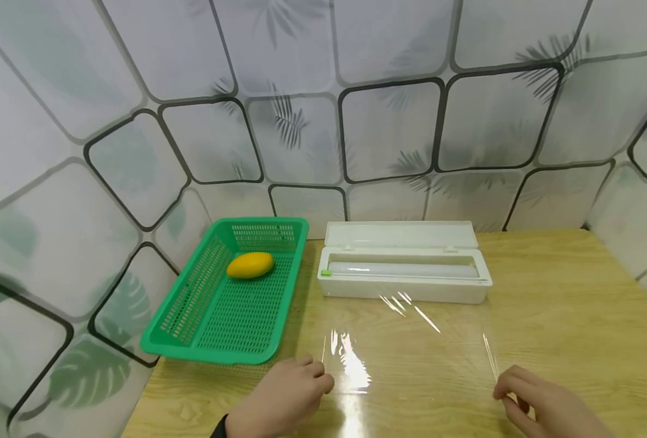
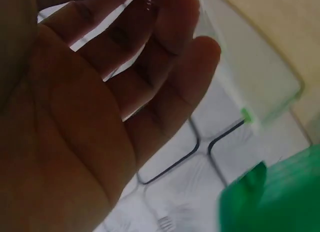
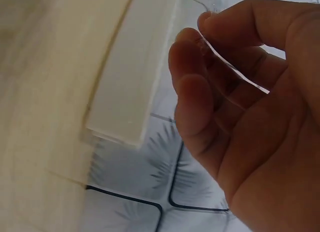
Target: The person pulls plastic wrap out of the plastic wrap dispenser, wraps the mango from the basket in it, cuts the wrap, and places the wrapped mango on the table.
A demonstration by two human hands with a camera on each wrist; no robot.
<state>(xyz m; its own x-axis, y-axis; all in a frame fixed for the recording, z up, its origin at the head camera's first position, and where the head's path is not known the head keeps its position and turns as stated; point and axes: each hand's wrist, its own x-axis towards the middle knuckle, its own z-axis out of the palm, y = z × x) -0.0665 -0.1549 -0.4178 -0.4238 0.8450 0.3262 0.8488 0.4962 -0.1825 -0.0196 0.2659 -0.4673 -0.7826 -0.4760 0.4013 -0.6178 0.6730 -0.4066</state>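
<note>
At the left of the counter [image 1: 570, 304] we see a green basket [image 1: 238, 325] with a yellow fruit [image 1: 250, 265] in it, and to its right the film [image 1: 411, 353], clear and glossy with bright white streaks, drawn out in a sheet from the open white box [image 1: 351, 289], where its roll [image 1: 400, 269] shows. Along the near end of that sheet, we find both hands pinching: the left hand [image 1: 285, 395], back upward and fingers curled in, at the film's left edge, then the right hand [image 1: 548, 401], thumb and bent forefinger meeting at its right edge.
</note>
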